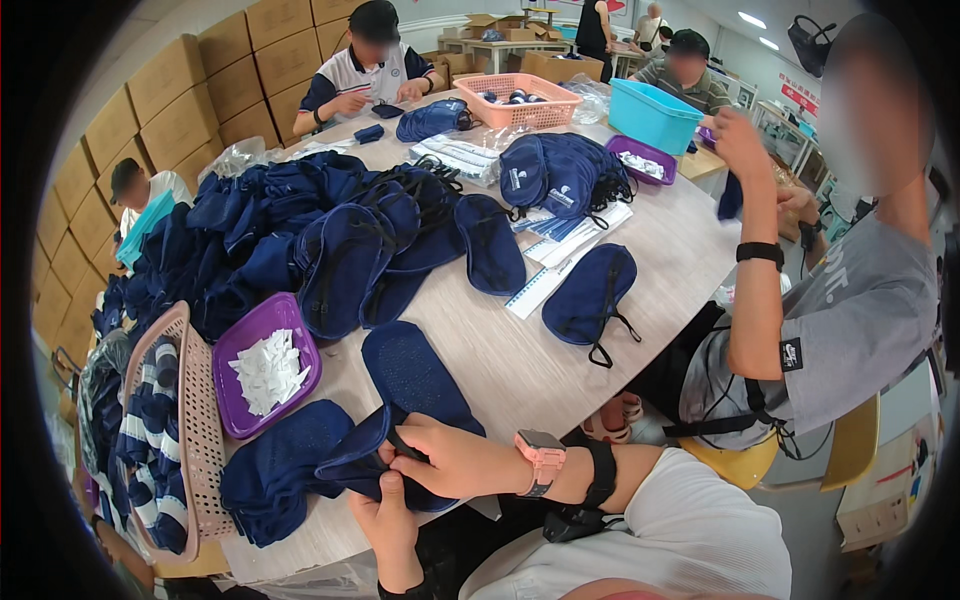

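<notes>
Both of my hands are at a navy cloth slipper (pixel 355 448) near the table's front edge. My right hand (pixel 440 455) grips the dark edge of its opening, fingers partly tucked inside. My left hand (pixel 385 520) holds its near side with the thumb raised; the other fingers are mostly hidden. Just beyond lies another navy slipper, its dotted sole (pixel 415 375) facing up. Left of my hands is a small stack of navy slippers (pixel 275 475). Behind that, a purple tray (pixel 230 400) holds small white packets (pixel 268 372).
A pink basket (pixel 200 440) of rolled navy-and-white bundles stands at left. A large heap of navy slippers (pixel 250 230) covers the table's left. Farther back are navy pouches (pixel 565 175), a blue bin (pixel 655 115) and another pink basket (pixel 550 110). A co-worker's arm (pixel 760 290) is at right.
</notes>
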